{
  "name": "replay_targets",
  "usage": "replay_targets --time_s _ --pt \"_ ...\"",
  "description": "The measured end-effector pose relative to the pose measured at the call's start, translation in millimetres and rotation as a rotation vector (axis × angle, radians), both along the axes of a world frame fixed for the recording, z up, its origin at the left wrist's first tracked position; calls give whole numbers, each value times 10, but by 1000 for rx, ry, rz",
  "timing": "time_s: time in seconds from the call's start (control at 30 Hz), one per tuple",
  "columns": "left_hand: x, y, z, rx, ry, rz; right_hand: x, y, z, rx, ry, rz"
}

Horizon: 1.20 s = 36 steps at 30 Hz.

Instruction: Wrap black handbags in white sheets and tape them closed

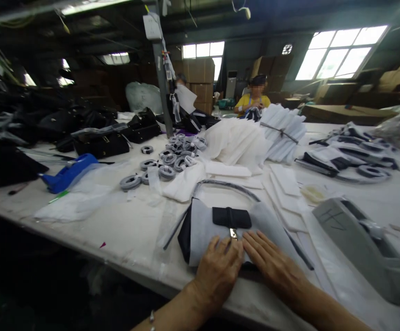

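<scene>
A black handbag lies at the table's near edge, its front covered by a pale grey wrapping sheet. A black flap with a metal clasp shows through the sheet. The wrapped handle arches behind the bag. Just below the clasp, my left hand presses on the bag front with slightly bent fingers. My right hand rests flat beside it, fingers stretched out over the sheet. The underside of the bag is hidden by my hands.
Rolled grey straps and stacks of white sheets lie behind the bag. A grey tape dispenser stands right, a blue one left. Black bags pile up far left. A co-worker in yellow sits across.
</scene>
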State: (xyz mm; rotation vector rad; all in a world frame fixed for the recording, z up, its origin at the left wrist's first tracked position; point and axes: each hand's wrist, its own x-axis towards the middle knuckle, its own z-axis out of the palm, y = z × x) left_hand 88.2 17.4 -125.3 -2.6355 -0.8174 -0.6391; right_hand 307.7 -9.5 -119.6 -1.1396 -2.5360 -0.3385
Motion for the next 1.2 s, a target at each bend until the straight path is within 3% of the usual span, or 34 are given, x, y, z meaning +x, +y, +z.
replay_targets --time_s 0.1,0.2,0.33,0.47,0.6,0.77,1.03,1.1,1.2 --pt "13 -7 -62 52 -27 27 44 89 111 -124 -52 44" --pt "24 4 -84 68 -17 23 24 143 200 -221 -91 -26" --pt "-73 56 -6 36 50 -43 -30 136 116 -209 -121 -74" --pt "-379 150 132 16 79 -83 -53 100 65 -221 -88 -114" --pt "-643 283 156 -92 83 -98 -98 95 154 -302 -31 -138" --pt "-745 409 147 -246 67 -136 -170 104 279 -402 -40 -173" --pt "-895 557 440 -421 7 -234 -226 95 438 -486 -21 -220" --pt "-903 574 463 -425 -51 -240 -228 111 487 -536 4 -224" --pt "-939 596 362 -307 -143 -271 -240 150 550 -598 33 -230"
